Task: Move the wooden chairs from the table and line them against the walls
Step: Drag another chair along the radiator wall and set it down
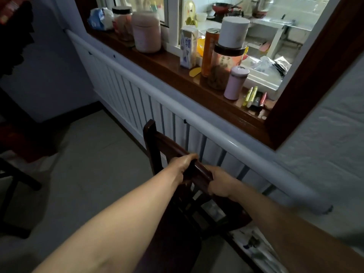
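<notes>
A dark wooden chair (pixel 157 142) stands in front of me, its backrest close to the white radiator (pixel 137 97) that runs along the wall. My left hand (pixel 182 164) grips the top rail of the backrest. My right hand (pixel 219 183) grips the same rail just to the right of it. My arms hide most of the seat and the legs. Another dark chair or table frame (pixel 17 174) shows at the left edge, blurred.
A brown window sill (pixel 173 73) above the radiator holds jars, a milk carton (pixel 188 47), a pink flask (pixel 236 82) and markers. Light tiled floor (pixel 94 164) stretches to the left. The blue-white wall (pixel 325 144) lies on the right.
</notes>
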Demonstrator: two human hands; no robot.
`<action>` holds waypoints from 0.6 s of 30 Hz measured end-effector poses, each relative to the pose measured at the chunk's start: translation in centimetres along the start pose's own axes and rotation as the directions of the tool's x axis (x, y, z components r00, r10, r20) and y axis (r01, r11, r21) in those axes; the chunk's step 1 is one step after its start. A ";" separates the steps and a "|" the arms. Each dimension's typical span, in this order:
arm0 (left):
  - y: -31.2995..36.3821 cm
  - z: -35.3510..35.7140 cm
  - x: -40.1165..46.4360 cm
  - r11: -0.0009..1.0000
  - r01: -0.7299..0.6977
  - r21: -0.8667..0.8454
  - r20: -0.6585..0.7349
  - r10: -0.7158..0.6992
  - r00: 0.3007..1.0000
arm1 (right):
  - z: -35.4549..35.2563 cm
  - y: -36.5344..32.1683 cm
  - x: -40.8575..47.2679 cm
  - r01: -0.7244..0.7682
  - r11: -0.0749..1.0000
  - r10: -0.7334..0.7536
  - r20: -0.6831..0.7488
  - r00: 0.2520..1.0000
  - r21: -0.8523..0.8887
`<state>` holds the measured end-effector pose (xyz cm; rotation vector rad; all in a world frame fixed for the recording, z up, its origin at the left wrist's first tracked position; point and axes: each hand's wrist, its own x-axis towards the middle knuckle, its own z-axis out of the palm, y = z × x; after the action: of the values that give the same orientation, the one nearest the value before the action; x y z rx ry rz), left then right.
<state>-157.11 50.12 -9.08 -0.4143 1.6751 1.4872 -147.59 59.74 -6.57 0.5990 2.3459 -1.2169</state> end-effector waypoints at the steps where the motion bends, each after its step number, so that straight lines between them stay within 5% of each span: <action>1: 0.3 0.6 0.6 1.000 0.001 -0.001 -0.009 -0.001 1.000 | -0.6 0.4 0.6 0.004 1.000 -0.005 0.014 1.000 0.000; 10: 1.8 3.9 3.1 1.000 0.000 0.004 -0.013 0.000 1.000 | -4.3 2.4 3.6 -0.028 1.000 0.027 0.051 0.998 0.011; 18: 1.0 5.5 3.1 0.997 -0.051 -0.051 -0.016 0.050 0.999 | -4.7 3.9 4.3 -0.050 0.996 0.044 -0.078 0.996 -0.077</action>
<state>-157.69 56.38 -10.43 -0.4145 1.6729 1.5704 -149.70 66.44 -9.03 0.6814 2.4158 -1.0934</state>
